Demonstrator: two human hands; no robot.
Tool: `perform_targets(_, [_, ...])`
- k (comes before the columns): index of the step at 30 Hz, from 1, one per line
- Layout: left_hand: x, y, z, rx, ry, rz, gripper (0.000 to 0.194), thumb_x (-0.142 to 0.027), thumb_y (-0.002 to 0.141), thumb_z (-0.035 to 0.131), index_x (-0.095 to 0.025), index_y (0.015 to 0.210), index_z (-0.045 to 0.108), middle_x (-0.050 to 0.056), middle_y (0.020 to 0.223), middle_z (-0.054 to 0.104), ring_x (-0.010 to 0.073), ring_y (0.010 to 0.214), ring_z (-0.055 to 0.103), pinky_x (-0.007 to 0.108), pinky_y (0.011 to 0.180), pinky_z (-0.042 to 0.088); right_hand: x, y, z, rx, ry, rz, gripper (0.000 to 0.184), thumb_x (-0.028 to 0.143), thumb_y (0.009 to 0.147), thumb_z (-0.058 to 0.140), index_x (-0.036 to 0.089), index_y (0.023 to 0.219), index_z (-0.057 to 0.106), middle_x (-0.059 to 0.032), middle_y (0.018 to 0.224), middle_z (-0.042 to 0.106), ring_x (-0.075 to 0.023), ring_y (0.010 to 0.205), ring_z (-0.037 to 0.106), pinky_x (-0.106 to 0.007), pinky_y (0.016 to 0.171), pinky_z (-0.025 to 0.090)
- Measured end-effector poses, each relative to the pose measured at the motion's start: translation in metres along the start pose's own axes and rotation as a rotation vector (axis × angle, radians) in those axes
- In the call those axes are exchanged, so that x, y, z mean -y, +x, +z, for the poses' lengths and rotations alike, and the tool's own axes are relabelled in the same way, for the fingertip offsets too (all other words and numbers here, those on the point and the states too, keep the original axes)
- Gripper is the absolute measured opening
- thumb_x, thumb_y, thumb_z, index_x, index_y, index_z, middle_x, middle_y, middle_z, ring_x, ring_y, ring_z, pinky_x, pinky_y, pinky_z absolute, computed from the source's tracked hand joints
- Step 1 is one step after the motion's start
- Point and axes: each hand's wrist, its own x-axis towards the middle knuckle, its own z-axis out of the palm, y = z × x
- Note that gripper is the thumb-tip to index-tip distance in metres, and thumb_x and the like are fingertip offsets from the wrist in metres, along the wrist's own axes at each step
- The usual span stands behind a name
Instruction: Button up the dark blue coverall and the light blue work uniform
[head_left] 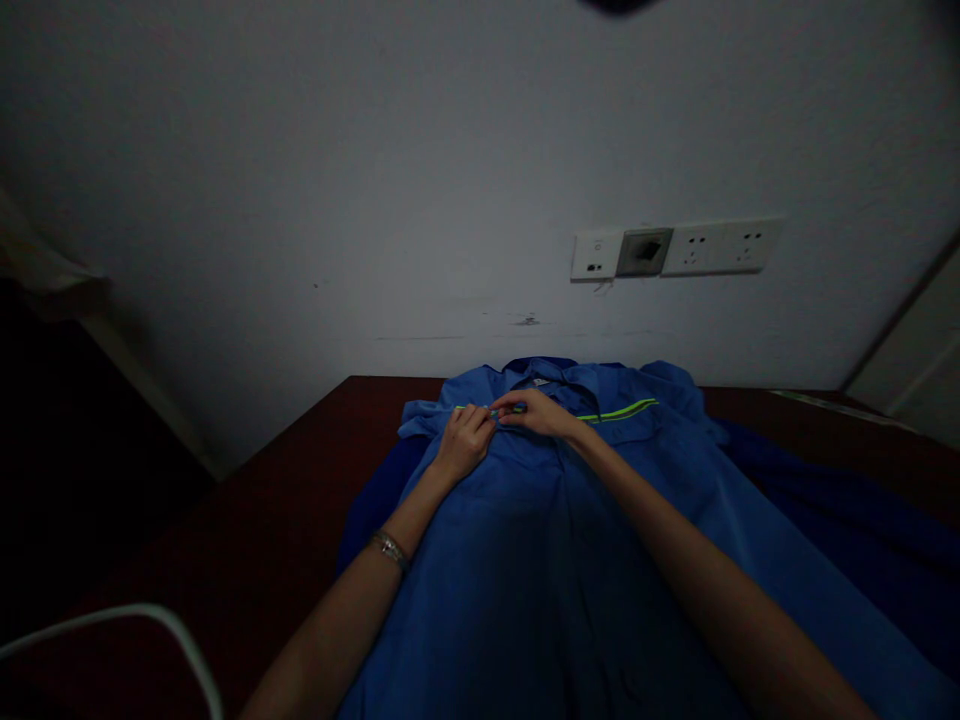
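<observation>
A blue work jacket (510, 520) lies spread front up, its collar toward the wall and a yellow-green stripe (628, 411) across the chest. My left hand (465, 440) rests on the left side of the chest, fingers curled onto the fabric by the stripe. Right beside it, my right hand (538, 412) pinches at the same spot with thumb and forefinger. The fingers hide the exact bit of cloth between them. Darker blue sleeves or cloth (817, 490) extend from beneath the jacket on both sides.
The jacket lies on a dark reddish-brown table (300, 470) against a pale wall (337, 180). Wall sockets and switches (720, 247) sit above the table at right. A white cable or curved rod (169, 618) crosses the lower left. The lighting is dim.
</observation>
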Motion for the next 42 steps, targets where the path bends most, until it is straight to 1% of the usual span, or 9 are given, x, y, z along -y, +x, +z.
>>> perform_targets(4, [0.001, -0.001, 0.002, 0.004, -0.004, 0.014, 0.021, -0.019, 0.088, 0.040, -0.016, 0.083, 0.060, 0.006, 0.088, 0.058, 0.0184, 0.083, 0.046, 0.033, 0.071, 0.032, 0.009, 0.000, 0.004, 0.037, -0.212, -0.049, 0.026, 0.011, 0.070, 0.058, 0.015, 0.094, 0.067, -0.0051, 0.079, 0.064, -0.0150, 0.072, 0.055, -0.026, 0.070, 0.041])
perform_targets(8, [0.001, -0.001, 0.000, -0.016, -0.028, 0.005, 0.020, -0.020, 0.087, 0.042, -0.016, 0.082, 0.060, 0.006, 0.088, 0.059, 0.0179, 0.083, 0.047, 0.033, 0.070, 0.031, 0.011, 0.000, 0.005, 0.007, -0.224, -0.061, 0.030, 0.011, 0.071, 0.058, 0.016, 0.100, 0.065, -0.0043, 0.079, 0.063, -0.0144, 0.070, 0.053, -0.025, 0.067, 0.039])
perform_targets(13, [0.000, 0.001, -0.003, -0.043, -0.049, -0.033, 0.020, -0.023, 0.087, 0.043, -0.016, 0.078, 0.060, 0.006, 0.084, 0.058, 0.0177, 0.082, 0.047, 0.033, 0.070, 0.031, 0.001, 0.001, 0.009, -0.077, -0.039, 0.028, 0.031, 0.016, 0.068, 0.061, 0.015, 0.098, 0.065, -0.0014, 0.073, 0.062, -0.0122, 0.066, 0.051, -0.024, 0.064, 0.038])
perform_targets(16, [0.000, 0.001, -0.003, -0.060, -0.034, -0.052, 0.020, -0.024, 0.087, 0.043, -0.016, 0.076, 0.059, 0.005, 0.083, 0.058, 0.0179, 0.081, 0.047, 0.033, 0.070, 0.030, -0.003, 0.004, 0.014, -0.125, 0.079, 0.116, 0.030, 0.015, 0.066, 0.061, 0.013, 0.095, 0.065, -0.0002, 0.070, 0.061, -0.0107, 0.061, 0.049, -0.023, 0.061, 0.038])
perform_targets(24, [-0.001, 0.002, -0.003, -0.061, 0.001, -0.073, 0.021, -0.023, 0.086, 0.043, -0.016, 0.074, 0.059, 0.006, 0.082, 0.058, 0.0189, 0.081, 0.047, 0.035, 0.069, 0.030, 0.003, 0.013, 0.027, -0.317, 0.383, 0.486, 0.028, 0.001, 0.055, 0.057, 0.012, 0.079, 0.067, 0.0004, 0.062, 0.063, -0.0095, 0.057, 0.053, -0.020, 0.057, 0.041])
perform_targets(29, [-0.004, 0.003, -0.003, -0.050, -0.017, -0.125, 0.020, -0.023, 0.086, 0.043, -0.017, 0.076, 0.060, 0.006, 0.082, 0.058, 0.0194, 0.082, 0.047, 0.035, 0.070, 0.030, 0.009, 0.011, 0.032, -0.433, 0.558, 0.604, 0.024, 0.005, 0.056, 0.060, 0.014, 0.077, 0.066, 0.0013, 0.058, 0.062, -0.0091, 0.052, 0.052, -0.020, 0.050, 0.042])
perform_targets(34, [-0.006, 0.003, -0.001, -0.080, -0.031, -0.189, 0.019, -0.023, 0.085, 0.044, -0.016, 0.077, 0.060, 0.007, 0.085, 0.059, 0.0197, 0.084, 0.047, 0.036, 0.071, 0.031, 0.009, 0.011, 0.040, -0.510, 0.791, 0.750, 0.024, 0.007, 0.060, 0.062, 0.014, 0.083, 0.064, 0.0035, 0.051, 0.056, -0.0065, 0.044, 0.046, -0.018, 0.042, 0.036])
perform_targets(37, [-0.005, 0.002, 0.000, -0.080, -0.013, -0.174, 0.020, -0.023, 0.085, 0.044, -0.017, 0.077, 0.061, 0.007, 0.085, 0.059, 0.0197, 0.083, 0.047, 0.035, 0.071, 0.031, 0.009, 0.011, 0.042, -0.520, 0.903, 0.789, 0.023, 0.004, 0.063, 0.060, 0.015, 0.083, 0.062, 0.0054, 0.049, 0.053, -0.0042, 0.041, 0.044, -0.015, 0.041, 0.035])
perform_targets(42, [0.002, 0.000, 0.000, -0.032, 0.018, -0.053, 0.020, -0.021, 0.087, 0.041, -0.018, 0.087, 0.061, 0.006, 0.083, 0.059, 0.0189, 0.082, 0.048, 0.034, 0.070, 0.030, 0.009, 0.009, 0.034, -0.456, 0.899, 0.874, 0.021, 0.004, 0.064, 0.059, 0.014, 0.082, 0.059, 0.0075, 0.044, 0.046, -0.0025, 0.034, 0.037, -0.014, 0.036, 0.032])
